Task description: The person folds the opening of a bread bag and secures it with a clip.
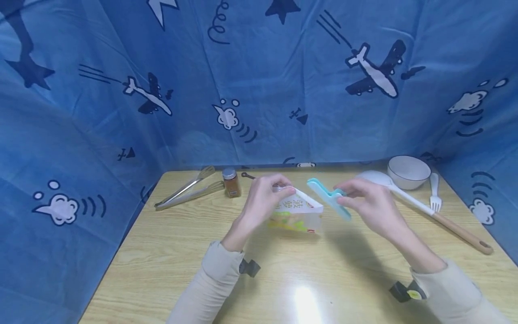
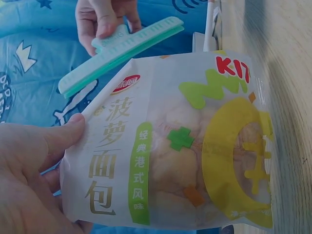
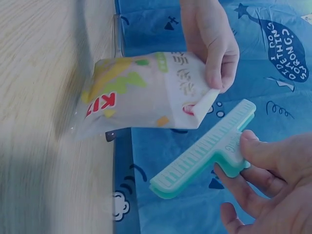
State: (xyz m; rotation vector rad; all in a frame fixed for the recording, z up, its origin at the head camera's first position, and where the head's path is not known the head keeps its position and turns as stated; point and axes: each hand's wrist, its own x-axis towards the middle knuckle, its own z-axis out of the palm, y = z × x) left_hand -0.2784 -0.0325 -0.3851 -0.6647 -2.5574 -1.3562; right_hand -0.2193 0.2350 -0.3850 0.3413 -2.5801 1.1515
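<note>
A printed plastic bag of bread (image 2: 170,146) hangs by its top edge from my left hand (image 1: 265,198), whose thumb and fingers pinch it. One top corner of the bag is folded over, as the right wrist view shows. My right hand (image 1: 374,204) pinches the tab of a mint-green bag clip (image 3: 204,151) between thumb and fingers. The long bars of the clip lie slantwise beside the bag's top, apart from it. In the left wrist view the clip (image 2: 119,53) is just beyond the bag's folded edge.
Metal tongs (image 1: 190,189) and a spice jar (image 1: 231,183) stand at the back left of the wooden table (image 1: 162,261). A dark handle (image 1: 247,175) shows behind my left hand. At right are a white bowl (image 1: 408,173), a white fork (image 1: 435,193) and a long wooden-handled ladle (image 1: 457,227).
</note>
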